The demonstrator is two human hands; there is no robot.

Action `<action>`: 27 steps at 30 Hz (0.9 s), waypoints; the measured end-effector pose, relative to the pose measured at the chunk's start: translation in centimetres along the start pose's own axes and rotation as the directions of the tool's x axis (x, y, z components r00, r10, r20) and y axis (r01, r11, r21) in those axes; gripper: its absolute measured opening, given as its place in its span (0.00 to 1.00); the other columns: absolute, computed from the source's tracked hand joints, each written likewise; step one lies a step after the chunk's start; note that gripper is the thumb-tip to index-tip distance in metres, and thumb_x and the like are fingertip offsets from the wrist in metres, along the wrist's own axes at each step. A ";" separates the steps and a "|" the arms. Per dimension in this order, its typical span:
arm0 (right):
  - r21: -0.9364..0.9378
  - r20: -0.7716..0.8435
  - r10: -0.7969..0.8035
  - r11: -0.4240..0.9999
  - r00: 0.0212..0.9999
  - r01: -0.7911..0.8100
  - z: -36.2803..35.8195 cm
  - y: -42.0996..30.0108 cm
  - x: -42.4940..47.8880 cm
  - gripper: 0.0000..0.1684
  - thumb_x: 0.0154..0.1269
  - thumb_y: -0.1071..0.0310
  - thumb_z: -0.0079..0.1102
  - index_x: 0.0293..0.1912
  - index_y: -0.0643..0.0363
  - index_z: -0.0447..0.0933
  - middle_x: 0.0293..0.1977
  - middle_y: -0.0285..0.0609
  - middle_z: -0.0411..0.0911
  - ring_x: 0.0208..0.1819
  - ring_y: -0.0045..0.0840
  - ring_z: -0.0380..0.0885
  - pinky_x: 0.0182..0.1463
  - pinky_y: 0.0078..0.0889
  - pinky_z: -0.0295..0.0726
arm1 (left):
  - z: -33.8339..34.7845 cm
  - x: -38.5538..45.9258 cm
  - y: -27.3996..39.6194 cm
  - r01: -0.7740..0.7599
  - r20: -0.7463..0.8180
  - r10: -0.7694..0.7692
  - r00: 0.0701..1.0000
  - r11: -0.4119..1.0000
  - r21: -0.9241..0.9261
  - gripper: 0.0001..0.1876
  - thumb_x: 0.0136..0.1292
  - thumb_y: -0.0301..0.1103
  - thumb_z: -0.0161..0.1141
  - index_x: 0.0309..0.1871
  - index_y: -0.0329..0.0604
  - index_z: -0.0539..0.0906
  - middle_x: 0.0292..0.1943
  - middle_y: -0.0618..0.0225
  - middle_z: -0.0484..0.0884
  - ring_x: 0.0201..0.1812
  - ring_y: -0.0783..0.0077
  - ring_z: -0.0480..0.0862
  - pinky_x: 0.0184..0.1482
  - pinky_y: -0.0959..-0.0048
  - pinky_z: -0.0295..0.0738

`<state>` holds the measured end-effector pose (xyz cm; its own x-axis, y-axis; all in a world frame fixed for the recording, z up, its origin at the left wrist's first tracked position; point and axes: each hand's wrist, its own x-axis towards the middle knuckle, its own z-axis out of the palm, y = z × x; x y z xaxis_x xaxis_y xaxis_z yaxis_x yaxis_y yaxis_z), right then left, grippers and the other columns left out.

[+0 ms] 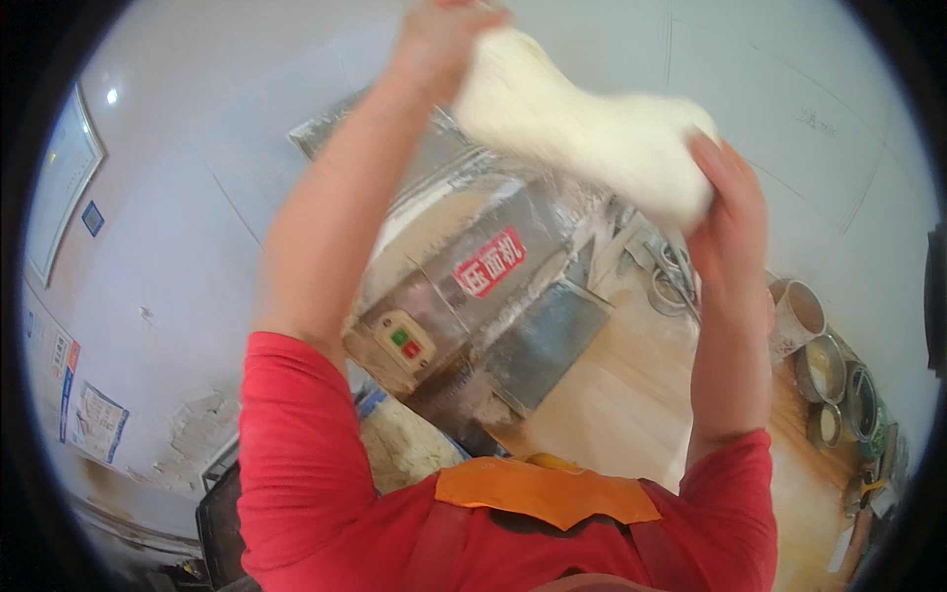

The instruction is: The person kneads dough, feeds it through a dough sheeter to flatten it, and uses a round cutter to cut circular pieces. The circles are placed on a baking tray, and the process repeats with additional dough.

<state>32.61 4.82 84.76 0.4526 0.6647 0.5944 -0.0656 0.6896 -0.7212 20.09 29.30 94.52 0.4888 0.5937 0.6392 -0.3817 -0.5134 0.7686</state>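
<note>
A thick slab of pale dough (pixel 584 126) hangs stretched between my two raised hands, blurred by motion. My left hand (pixel 444 44) grips its upper left end near the top of the view. At its right end, my right hand (pixel 729 192) holds the dough with the thumb on the near face. Below and behind the dough stands a flour-dusted metal dough-pressing machine (pixel 459 266), with a red label and a switch plate (pixel 403 340) bearing a green and a red button. A flat metal tray or chute (pixel 551 344) juts from the machine's lower side.
A wooden worktop (pixel 614 392) extends right of the machine. Along its far right edge stand a patterned container (pixel 799 318), metal bowls (pixel 821 370) and several tools. A pale floury mass (pixel 407 436) lies below the machine. A dark tray (pixel 222 518) is at lower left, beside the wall.
</note>
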 end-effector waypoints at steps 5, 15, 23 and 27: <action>0.180 0.364 0.060 0.975 0.930 -0.133 7.8 9.2 9.9 0.20 0.67 0.62 0.58 0.49 0.70 0.75 0.45 0.44 0.78 0.47 0.25 0.76 0.52 0.28 0.73 | -12.6 6.9 2.4 0.018 -0.196 0.326 0.925 0.477 0.879 0.31 0.51 0.54 0.68 0.55 0.46 0.80 0.42 0.60 0.86 0.42 0.64 0.86 0.44 0.64 0.80; -0.236 -0.184 0.374 0.881 0.909 -0.410 1.1 23.5 -3.3 0.13 0.64 0.69 0.58 0.45 0.67 0.80 0.32 0.42 0.82 0.32 0.22 0.79 0.36 0.23 0.78 | -25.8 1.0 -17.6 -0.101 0.002 -0.431 0.902 -0.208 0.973 0.52 0.40 0.66 0.68 0.72 0.58 0.64 0.74 0.60 0.57 0.74 0.52 0.53 0.70 0.43 0.51; 0.129 -0.430 0.869 0.328 0.246 -0.936 -13.8 34.8 -22.5 0.15 0.59 0.70 0.56 0.44 0.69 0.77 0.35 0.49 0.81 0.39 0.33 0.81 0.44 0.29 0.80 | -23.6 -0.2 -22.1 -0.322 0.357 -0.404 0.842 0.154 0.934 0.48 0.41 0.52 0.74 0.70 0.56 0.68 0.72 0.53 0.58 0.70 0.48 0.58 0.71 0.57 0.57; 0.140 -0.544 0.787 0.427 0.291 -0.894 -10.6 35.7 -22.6 0.16 0.57 0.70 0.59 0.45 0.67 0.78 0.38 0.47 0.80 0.42 0.31 0.79 0.48 0.33 0.77 | -22.6 0.0 -22.8 -0.357 0.379 -0.417 0.826 0.132 0.925 0.47 0.41 0.54 0.73 0.69 0.56 0.69 0.72 0.52 0.58 0.70 0.46 0.59 0.70 0.56 0.58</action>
<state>29.47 11.35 41.76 0.5634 0.5798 -0.5885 -0.5570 -0.2595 -0.7889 11.02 54.99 77.56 0.8601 0.4699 0.1986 0.5004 -0.8528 -0.1493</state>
